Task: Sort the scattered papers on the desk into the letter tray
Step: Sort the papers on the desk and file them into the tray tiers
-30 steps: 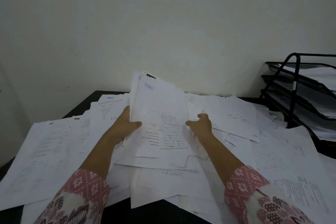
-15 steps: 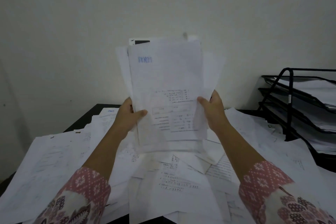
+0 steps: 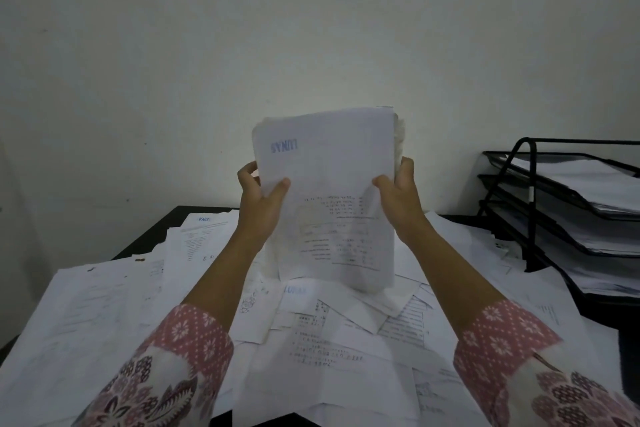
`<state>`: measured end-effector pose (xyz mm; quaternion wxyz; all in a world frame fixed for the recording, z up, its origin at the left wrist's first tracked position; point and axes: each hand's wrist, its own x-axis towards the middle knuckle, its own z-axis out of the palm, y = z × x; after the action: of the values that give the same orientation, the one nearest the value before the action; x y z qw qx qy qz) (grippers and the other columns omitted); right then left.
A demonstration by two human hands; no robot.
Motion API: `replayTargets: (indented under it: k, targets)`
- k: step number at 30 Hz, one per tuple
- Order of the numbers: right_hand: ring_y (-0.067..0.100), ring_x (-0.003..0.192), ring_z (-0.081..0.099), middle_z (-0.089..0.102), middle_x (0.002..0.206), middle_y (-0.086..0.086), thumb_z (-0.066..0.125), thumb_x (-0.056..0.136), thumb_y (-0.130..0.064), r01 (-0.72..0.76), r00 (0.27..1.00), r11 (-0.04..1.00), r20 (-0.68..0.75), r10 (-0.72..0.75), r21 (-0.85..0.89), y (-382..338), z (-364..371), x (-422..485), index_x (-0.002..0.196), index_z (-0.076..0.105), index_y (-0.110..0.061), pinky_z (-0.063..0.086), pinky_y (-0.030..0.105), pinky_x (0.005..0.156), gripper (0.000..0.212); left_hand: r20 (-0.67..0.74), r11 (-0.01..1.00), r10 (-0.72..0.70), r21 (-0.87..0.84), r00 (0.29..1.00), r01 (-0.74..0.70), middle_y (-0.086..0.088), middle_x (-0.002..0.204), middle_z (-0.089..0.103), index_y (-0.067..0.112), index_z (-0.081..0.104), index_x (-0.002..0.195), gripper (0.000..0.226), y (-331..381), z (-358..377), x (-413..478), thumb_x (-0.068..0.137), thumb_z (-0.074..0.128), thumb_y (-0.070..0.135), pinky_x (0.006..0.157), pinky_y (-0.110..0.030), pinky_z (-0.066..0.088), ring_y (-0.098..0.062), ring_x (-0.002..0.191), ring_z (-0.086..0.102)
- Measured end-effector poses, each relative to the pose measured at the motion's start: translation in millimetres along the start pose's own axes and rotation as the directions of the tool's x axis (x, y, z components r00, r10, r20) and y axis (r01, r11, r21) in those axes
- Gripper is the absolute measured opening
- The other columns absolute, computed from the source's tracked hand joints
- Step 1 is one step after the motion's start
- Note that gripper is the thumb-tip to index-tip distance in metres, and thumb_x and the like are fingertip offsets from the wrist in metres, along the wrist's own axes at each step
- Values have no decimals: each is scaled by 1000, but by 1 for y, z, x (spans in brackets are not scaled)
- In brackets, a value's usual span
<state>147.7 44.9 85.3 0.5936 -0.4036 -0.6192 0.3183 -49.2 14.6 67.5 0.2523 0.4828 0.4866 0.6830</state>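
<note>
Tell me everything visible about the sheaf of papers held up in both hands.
The sheaf of papers is white, thin and several sheets thick, held upright with its lower edge at the scattered papers on the desk. A blue stamp reads mirrored near the top left; faint printed lines show lower down. The left hand grips its left edge, the right hand its right, thumbs on the near face.
</note>
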Motion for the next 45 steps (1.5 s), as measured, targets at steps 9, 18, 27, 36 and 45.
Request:
replayTargets:
  k: [9, 18, 27, 36, 45]
  targets:
    - [6, 80, 52, 51, 92, -8, 47, 95, -18, -26, 1000, 999, -18, 25, -29, 1, -9, 0, 110, 41, -20, 44, 21, 61, 16, 18, 996, -15, 86, 1000, 13, 1, 109, 55, 15, 41, 125, 36, 2, 7, -4, 97, 45, 38, 67, -19, 45, -16, 94, 57]
    - [25, 86, 54, 57, 109, 17, 39, 95, -7, -67, 995, 998, -76, 68, 15, 5, -23, 2, 113, 51, -5, 43, 30, 74, 22, -6, 974, -2, 227, 1000, 3, 1, 99, 53, 13, 47, 109, 16, 4, 23, -3, 97, 48, 23, 59, -17, 40, -15, 87, 53]
    - [20, 102, 56, 58, 116, 4, 40, 99, -21, -126, 992, 991, -22, 127, 35, 6, -41, 3, 125, 49, -14, 47, 32, 84, 28, 52, 990, -31, 141, 998, 24, -3, 107, 55, 11, 48, 121, 27, 8, 41, -12, 99, 45, 25, 72, -27, 44, -17, 91, 55]
    - [11, 98, 56, 58, 111, -5, 44, 98, -36, -121, 990, 991, -68, 125, 58, 0, -90, -2, 121, 47, -20, 45, 25, 81, 28, 76, 996, 12, 82, 997, -18, -8, 110, 59, 9, 52, 118, 26, 37, 77, -12, 97, 48, 23, 75, -33, 50, -22, 92, 57]
    - [13, 75, 51, 54, 86, -1, 41, 98, -24, -107, 930, 990, -362, 66, -95, -22, -183, 7, 95, 52, -15, 43, 28, 66, 14, 448, 965, -140, 262, 883, 20, -4, 120, 49, 12, 33, 132, 52, 32, 138, -41, 91, 59, 30, 85, -34, 44, -21, 104, 51]
